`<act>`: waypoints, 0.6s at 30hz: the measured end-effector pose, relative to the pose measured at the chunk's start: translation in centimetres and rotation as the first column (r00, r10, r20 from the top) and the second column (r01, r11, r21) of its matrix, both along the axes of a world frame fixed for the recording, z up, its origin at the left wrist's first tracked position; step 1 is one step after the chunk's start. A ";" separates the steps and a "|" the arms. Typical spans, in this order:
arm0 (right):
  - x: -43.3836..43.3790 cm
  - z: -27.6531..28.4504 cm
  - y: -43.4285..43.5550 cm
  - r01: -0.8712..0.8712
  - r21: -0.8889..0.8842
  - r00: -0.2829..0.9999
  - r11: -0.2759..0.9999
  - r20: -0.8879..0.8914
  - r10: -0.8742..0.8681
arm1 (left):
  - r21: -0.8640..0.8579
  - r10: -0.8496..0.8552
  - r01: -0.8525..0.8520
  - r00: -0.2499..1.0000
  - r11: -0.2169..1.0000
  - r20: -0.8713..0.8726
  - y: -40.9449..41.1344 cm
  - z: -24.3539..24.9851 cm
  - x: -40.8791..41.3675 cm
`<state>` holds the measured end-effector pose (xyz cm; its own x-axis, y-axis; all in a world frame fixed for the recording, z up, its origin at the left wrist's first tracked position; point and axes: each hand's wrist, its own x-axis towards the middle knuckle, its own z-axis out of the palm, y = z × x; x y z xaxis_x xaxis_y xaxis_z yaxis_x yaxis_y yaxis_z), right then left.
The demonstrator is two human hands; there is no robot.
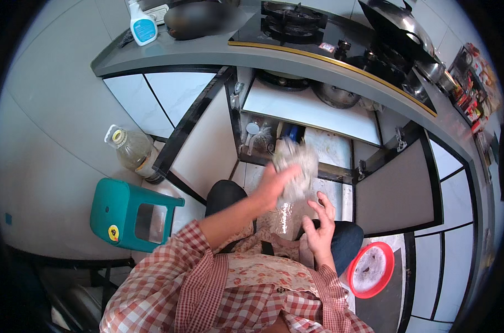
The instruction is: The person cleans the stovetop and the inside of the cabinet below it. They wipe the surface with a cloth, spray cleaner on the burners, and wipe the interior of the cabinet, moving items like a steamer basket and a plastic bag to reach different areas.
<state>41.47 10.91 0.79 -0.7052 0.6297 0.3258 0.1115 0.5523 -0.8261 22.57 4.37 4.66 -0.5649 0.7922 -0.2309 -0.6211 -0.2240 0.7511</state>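
My left hand [272, 183] is closed on a bunched, pale cloth [297, 168], blurred by motion, in front of the lower opening of a cabinet. Just below and to the right of the cloth, my right hand [321, 229] is raised with its fingers apart, holding nothing. Under the cloth, between my knees, lies a shiny surface [285, 216]; whether it is wet or clear plastic I cannot tell. Above the cloth, the cabinet's white shelf [306, 110] bears a pan [283, 80] and a metal pot [336, 95].
Open cabinet doors stand left [206, 141] and right [395, 187]. A green plastic stool [110, 212] and a large plastic bottle [135, 152] are at the left. A red basin [390, 266] of foamy water sits by my right knee. Overhead runs the counter [185, 54] with a gas stove [301, 37].
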 end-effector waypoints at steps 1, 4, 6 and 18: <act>0.4 -0.3 0.2 0.020 -0.138 1.000 0.990 -0.018 -0.022 | 0.119 0.097 -0.078 0.981 0.990 -0.165 0.5 2.9 -1.5; 1.3 -3.8 0.8 0.066 -0.572 0.997 0.818 0.010 -0.074 | 0.370 0.460 -0.296 0.724 0.881 -0.514 1.4 12.9 -6.4; 1.6 -7.6 0.6 0.012 -0.606 1.000 0.796 -0.013 -0.025 | 0.583 0.629 -0.297 0.576 0.757 -0.523 3.1 17.0 -11.0; 0.1 -11.0 -2.4 -0.025 -0.745 0.988 0.666 0.083 0.130 | -0.028 -0.210 -0.756 -0.146 0.654 -0.967 7.0 21.9 -33.6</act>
<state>41.57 8.48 -10.19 -0.7622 0.5670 -0.3122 0.2220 -0.2241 -0.9489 -11.04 11.34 26.58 -0.6639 0.4684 0.5830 0.7391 0.5301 0.4157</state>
